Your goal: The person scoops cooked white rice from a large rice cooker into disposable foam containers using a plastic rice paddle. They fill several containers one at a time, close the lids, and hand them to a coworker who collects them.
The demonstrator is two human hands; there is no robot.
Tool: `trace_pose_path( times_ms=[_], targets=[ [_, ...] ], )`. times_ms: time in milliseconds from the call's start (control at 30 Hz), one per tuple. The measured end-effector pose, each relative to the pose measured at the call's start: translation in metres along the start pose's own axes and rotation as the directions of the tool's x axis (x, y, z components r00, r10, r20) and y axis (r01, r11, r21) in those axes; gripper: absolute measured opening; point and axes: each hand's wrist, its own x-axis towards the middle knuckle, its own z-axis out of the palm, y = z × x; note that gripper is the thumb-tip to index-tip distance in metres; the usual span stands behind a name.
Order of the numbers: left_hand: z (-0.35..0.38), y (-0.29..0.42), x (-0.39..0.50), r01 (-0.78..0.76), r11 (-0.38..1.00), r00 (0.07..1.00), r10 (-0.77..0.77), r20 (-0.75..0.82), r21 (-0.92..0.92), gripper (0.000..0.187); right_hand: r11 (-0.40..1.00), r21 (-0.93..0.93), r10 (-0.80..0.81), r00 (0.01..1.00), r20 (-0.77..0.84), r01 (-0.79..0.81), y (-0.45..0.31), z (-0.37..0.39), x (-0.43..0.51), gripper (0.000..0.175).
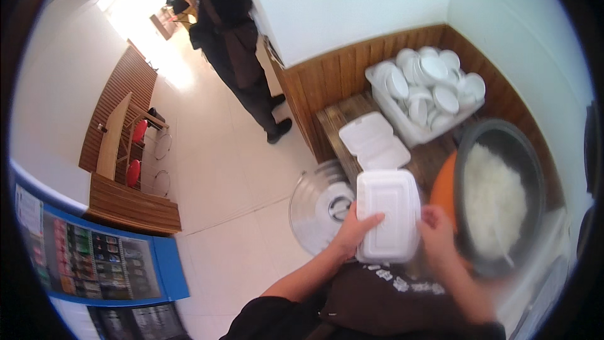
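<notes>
A white foam clamshell takeaway box (389, 198), its lid down, is in my left hand (356, 231). The left thumb lies across the lid. At the box's right edge is my right hand (439, 233), fingers curled and blurred; whether they pinch the rim I cannot tell. Just beyond, an unfolded foam box (375, 139) lies on a wooden bench (344, 111). To the right, a dark round pot (505, 134) with an orange outside holds white rice (495, 198). A thin pale utensil (504, 241) rests in the rice.
A white plastic tub (401, 125) heaped with white bowls (432, 68) stands by the wall. Low on the left is a round metal lid (306, 212). A person in dark clothes (236, 52) stands beyond the wall corner. A blue-framed drinks cooler (170, 264) is at far left.
</notes>
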Motion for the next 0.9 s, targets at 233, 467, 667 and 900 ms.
trace_pose_path(
  times_ms=[233, 467, 667, 900],
  targets=[
    [-0.004, 0.001, 0.002, -0.053, 0.994, 0.999, 0.054, -0.006, 0.094, 0.044, 0.987, -0.161, 0.014, 1.0, 0.027, -0.009, 0.0, 0.001, 0.004, 0.02],
    [-0.009, -0.002, 0.004, -0.011, 1.0, 0.997, 0.01, 0.082, 0.009, 0.053, 0.999, -0.038, 0.032, 0.999, 0.041, -0.031, 0.014, -0.001, 0.013, 0.018],
    [-0.01, -0.002, -0.001, 0.104, 0.969, 0.96, -0.039, 0.278, -0.223, 0.054, 0.984, 0.16, 0.058, 0.99, 0.132, -0.079, 0.023, -0.006, 0.022, 0.023],
    [-0.022, 0.0, -0.003, 0.17, 0.929, 0.952, -0.068, 0.298, -0.33, 0.051, 0.989, 0.078, -0.133, 0.983, 0.129, 0.123, 0.031, 0.002, 0.025, 0.016]
  ],
)
